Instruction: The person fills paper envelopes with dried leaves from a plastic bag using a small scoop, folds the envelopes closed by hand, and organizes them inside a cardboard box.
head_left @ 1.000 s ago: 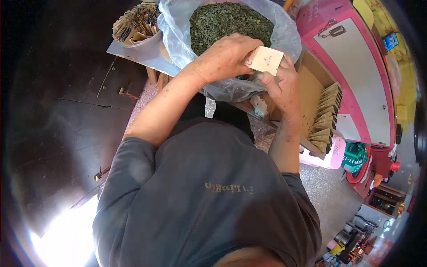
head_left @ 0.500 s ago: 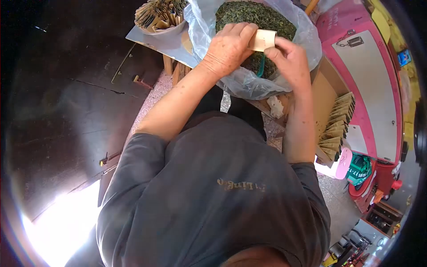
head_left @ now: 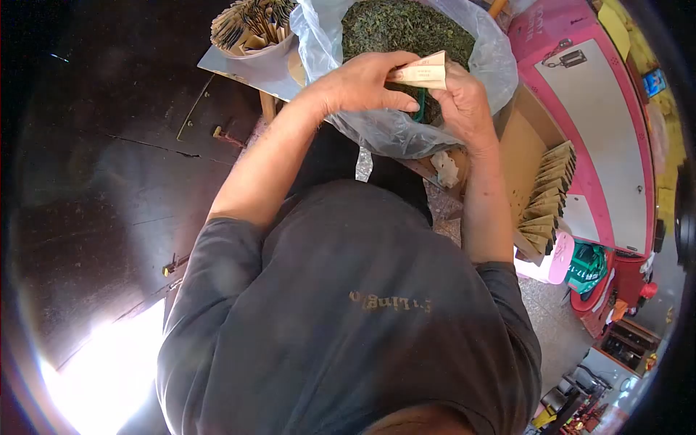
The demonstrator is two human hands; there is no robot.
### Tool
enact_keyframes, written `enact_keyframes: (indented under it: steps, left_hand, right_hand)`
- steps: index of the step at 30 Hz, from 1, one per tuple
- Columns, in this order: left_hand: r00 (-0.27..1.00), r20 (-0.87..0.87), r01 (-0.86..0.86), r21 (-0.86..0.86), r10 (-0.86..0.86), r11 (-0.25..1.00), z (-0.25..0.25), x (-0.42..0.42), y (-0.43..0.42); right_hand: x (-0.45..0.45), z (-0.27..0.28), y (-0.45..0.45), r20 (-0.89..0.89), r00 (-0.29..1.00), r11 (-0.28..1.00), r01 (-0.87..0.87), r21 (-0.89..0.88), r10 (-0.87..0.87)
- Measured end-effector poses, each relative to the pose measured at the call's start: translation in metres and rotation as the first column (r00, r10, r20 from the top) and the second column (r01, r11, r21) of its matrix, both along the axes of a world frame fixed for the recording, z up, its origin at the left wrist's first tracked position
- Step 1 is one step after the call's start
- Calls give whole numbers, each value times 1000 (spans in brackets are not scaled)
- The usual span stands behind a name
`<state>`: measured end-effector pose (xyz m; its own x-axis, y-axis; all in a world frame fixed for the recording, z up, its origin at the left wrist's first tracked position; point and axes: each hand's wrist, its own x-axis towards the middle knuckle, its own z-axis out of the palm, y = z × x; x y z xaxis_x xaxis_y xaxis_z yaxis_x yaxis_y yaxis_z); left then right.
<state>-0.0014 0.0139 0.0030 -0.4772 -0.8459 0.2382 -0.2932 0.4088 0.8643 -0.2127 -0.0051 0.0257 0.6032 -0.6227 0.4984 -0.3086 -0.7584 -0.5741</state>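
Both hands are at a small cream paper bag (head_left: 426,73) with faint print, held above dried green leaves that look like tea (head_left: 406,29). My left hand (head_left: 362,81) has its fingers along the bag's left end, its thumb stretched out below. At the other end, my right hand (head_left: 465,103) grips the bag with bent fingers, partly hidden behind the paper. The leaves lie in a large clear plastic bag (head_left: 406,138) with its mouth spread wide. A green tool (head_left: 420,104), partly covered by my left thumb, stands among the leaves.
To the left, a round tub (head_left: 272,56) of folded paper packets (head_left: 250,25) stands on a board (head_left: 243,76). On the right, a cardboard box (head_left: 533,134) holds a row of filled-looking packets (head_left: 547,196). Beyond it is a pink-and-white cabinet (head_left: 594,123).
My left thumb has swung away from the bag and the left fingers have shifted left. The paper bag has turned, its wider end now facing right against my right hand.
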Motion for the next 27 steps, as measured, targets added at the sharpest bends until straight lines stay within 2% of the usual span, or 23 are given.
enact_keyframes:
  steps: [1,3,4,8,11,13,14,16,18,21,23,27]
  left_hand:
    - [1000,0,0,2,0,1000,-2,3,-6]
    - [933,-295,278,224,-207,934,-4,7,-17]
    - [912,-357,307,272,-201,912,-5,7,-18]
    - [929,-301,293,251,-214,922,-12,7,-21]
    - [930,-284,321,320,-233,891,-16,10,-21]
    - [948,-232,277,267,-217,923,-18,10,-20]
    - [938,-279,289,301,-206,909,-18,11,-20]
    - [945,-262,269,286,-195,920,-23,12,-21]
    - [952,-246,249,270,-184,930,-24,13,-21]
    - [929,-330,265,285,-165,921,-22,10,-19]
    - [950,-277,213,242,-143,947,-17,9,-17]
    - [962,-244,186,244,-125,952,-26,9,-21]
  right_hand:
    - [-3,4,-2,-95,993,991,-79,-107,69]
    - [-6,7,-2,-109,989,982,-113,-149,97]
    - [-6,8,-3,-123,985,971,-145,-191,123]
    - [-4,12,-1,-169,978,968,-157,-195,125]
    - [1,13,1,-189,976,958,-151,-243,106]
    - [2,24,5,-204,973,982,-136,-133,107]
    - [1,26,4,-202,974,982,-135,-134,106]
    - [-1,29,2,-282,954,990,-123,-65,100]
    - [4,31,5,-274,957,990,-121,-77,95]
    - [7,29,4,-241,962,985,-150,-85,126]
    - [8,29,3,-211,964,979,-185,-83,164]
    - [8,42,6,-267,950,987,-163,11,160]
